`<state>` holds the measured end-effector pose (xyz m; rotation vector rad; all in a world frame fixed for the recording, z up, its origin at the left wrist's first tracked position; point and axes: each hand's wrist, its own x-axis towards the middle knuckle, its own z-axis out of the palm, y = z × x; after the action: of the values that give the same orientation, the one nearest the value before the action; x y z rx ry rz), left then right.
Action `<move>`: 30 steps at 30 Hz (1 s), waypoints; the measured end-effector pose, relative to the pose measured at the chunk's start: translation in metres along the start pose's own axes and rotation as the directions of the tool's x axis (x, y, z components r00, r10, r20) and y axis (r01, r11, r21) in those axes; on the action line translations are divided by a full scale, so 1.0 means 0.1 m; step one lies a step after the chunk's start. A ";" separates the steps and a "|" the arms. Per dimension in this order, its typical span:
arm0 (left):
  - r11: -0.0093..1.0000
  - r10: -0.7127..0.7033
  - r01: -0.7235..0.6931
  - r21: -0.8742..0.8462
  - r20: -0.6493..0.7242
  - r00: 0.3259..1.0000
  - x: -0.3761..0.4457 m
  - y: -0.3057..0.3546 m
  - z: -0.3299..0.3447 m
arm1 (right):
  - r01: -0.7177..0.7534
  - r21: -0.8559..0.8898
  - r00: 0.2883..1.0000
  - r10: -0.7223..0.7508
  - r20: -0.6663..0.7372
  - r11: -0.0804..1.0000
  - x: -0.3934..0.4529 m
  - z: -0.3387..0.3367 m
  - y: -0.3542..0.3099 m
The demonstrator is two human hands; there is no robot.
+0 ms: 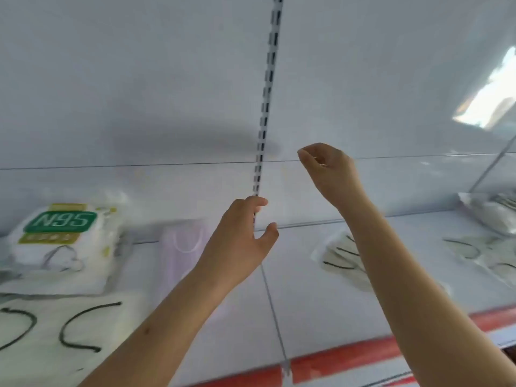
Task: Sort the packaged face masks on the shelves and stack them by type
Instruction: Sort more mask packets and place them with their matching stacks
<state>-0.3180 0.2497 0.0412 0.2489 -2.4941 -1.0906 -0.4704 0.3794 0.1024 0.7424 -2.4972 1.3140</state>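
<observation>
- Fingers of left hand loosely spread, thumb apart from forefinger, nothing held; hand raised mid-frame in front of the slotted upright, fingertips overlapping its lower end.
- Right hand right of centre, higher than the left; fingers curled inward, thumb and forefinger close at the tip. A tiny glint sits between them, too small to tell whether anything is pinched; can't call the grip.
- Both bare forearms come in from the bottom edge, hands apart from each other and clear of every pack.
- N95 pack, white with green label, at left middle of frame, lying on the white shelf on top of other white packs; blurred.
- Pink mask pack just right of the N95 pack, partly behind the left forearm.
- White mask pack with black loops in lower left, nearest the front edge.
- Clear pack of black-loop masks right of centre, partly hidden behind the right forearm.
- Another like pack at far right; above it, at the right edge, a further pack, blurred.
- Red strip runs along the shelf front, lower right.
- White back panel fills the upper frame; bright reflection upper right.
</observation>
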 end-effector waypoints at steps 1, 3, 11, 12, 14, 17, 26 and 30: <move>1.000 0.009 -0.008 -0.028 0.050 0.999 0.02 0.15 0.26 | -0.080 -0.050 0.997 0.080 -0.014 0.996 -0.08 -0.28 0.35; 0.999 0.023 -0.017 -0.049 0.138 0.990 0.03 0.40 0.78 | -0.228 -0.124 0.973 0.223 -0.052 0.966 -0.31 -0.79 1.02; 0.835 -0.455 0.382 0.395 0.106 0.884 0.22 0.55 2.37 | -0.240 -0.556 0.878 0.422 0.225 0.796 -1.01 -1.32 2.44; 0.798 -0.508 0.434 0.418 0.079 0.858 0.26 0.56 2.43 | -0.212 -0.552 0.862 0.420 0.283 0.806 -1.00 -1.27 2.50; 0.765 -0.590 0.529 0.368 0.070 0.804 0.36 0.60 2.45 | -0.205 -0.482 0.831 0.412 0.373 0.852 -0.95 -1.23 2.62; 0.759 -0.642 0.624 0.185 0.054 0.765 0.45 0.66 2.47 | -0.213 -0.306 0.836 0.335 0.434 0.928 -0.86 -1.29 2.81; 0.784 -0.552 0.515 -0.347 -0.010 0.834 0.24 1.05 2.54 | -0.525 0.541 0.847 0.344 0.405 0.657 -0.91 -1.80 3.04; 0.664 -0.565 0.551 -0.505 0.143 0.812 0.26 1.20 2.71 | -0.548 0.578 0.829 0.299 0.473 0.605 -0.95 -1.79 3.01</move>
<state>-0.4581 0.5023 -0.0286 0.8998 -2.0042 -1.9514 -0.5560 0.6991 -0.0470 0.5038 -2.4792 2.6132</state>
